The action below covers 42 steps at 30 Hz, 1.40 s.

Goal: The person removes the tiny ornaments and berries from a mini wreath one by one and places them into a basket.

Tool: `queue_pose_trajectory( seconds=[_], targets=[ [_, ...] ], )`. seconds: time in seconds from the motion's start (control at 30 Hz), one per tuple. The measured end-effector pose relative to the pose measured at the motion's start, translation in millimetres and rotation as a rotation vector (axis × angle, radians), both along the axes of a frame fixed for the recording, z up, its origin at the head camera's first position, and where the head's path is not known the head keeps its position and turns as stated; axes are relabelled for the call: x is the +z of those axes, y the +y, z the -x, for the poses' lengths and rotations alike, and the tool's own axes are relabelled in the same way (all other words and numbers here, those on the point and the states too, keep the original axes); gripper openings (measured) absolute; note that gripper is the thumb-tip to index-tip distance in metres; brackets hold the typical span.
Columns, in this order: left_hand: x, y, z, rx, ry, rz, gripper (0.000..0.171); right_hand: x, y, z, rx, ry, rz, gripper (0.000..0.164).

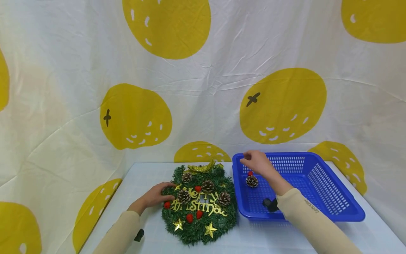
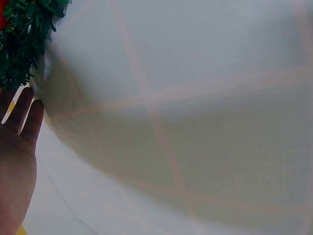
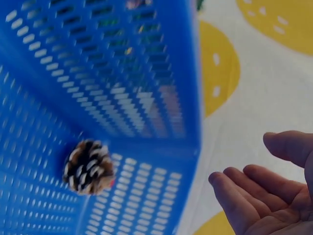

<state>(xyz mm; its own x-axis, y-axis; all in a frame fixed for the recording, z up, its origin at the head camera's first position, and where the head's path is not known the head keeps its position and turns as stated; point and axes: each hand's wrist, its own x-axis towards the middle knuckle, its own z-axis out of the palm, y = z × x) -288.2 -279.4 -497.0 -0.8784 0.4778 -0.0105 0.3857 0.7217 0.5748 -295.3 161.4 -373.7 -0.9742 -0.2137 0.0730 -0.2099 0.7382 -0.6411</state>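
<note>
A green Christmas wreath (image 1: 195,236) lies on the table, decorated with pinecones (image 1: 207,186), red berries (image 1: 189,218), gold stars (image 1: 210,230) and gold "Merry Christmas" lettering (image 1: 215,209). My left hand (image 1: 157,194) rests against its left edge; in the left wrist view those fingers (image 2: 32,117) are straight beside the greenery. My right hand (image 1: 257,162) hovers over the back left corner of a blue plastic basket (image 1: 330,215). Thumb and fingers stand apart with nothing between them in the right wrist view. Inside the basket sits one pinecone (image 3: 89,167), with a red berry (image 1: 250,173) at it.
The basket stands right of the wreath on a white table (image 1: 149,173). Behind both hangs a white cloth (image 1: 215,116) with big yellow fruit prints. A gold bow (image 1: 200,168) tops the wreath's far side.
</note>
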Motion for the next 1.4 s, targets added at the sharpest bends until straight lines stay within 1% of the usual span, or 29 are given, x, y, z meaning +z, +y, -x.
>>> queue_pose_trajectory(
  seconds=[0.1,0.23,0.33,0.5,0.73,0.93,1.13,1.4],
  targets=[
    [0.7,0.0,-0.8,0.003,0.003,0.0,0.057,4.1,-8.5,-7.7,0.035,-0.003,0.007,0.047],
    [1.8,-0.1,-1.6,-0.001,0.009,0.001,0.056,8.6,-20.1,-19.9,0.081,0.016,-0.01,0.048],
    [2.1,-0.4,-1.6,-0.006,0.014,0.005,0.056,9.9,-28.3,-28.1,0.103,0.033,-0.01,0.048],
    [1.6,-1.2,-0.5,-0.004,0.016,0.009,0.056,7.9,-40.8,-38.8,0.119,0.031,0.021,0.047],
    [2.5,-0.7,-0.7,-0.007,0.014,0.004,0.056,-0.1,-53.7,-50.9,0.119,0.001,0.08,0.048],
    [3.4,-0.1,-1.9,-0.009,0.008,-0.001,0.056,-10.2,-63.6,-61.7,0.137,0.002,0.147,0.047],
    [1.6,0.0,-1.3,0.004,0.009,0.008,0.056,-21.1,-75.0,-73.3,0.199,0.008,0.228,0.049],
    [0.4,1.0,-1.1,0.009,0.012,0.008,0.058,-36.1,-90.2,-82.4,0.296,-0.03,0.335,0.05]
  ],
)
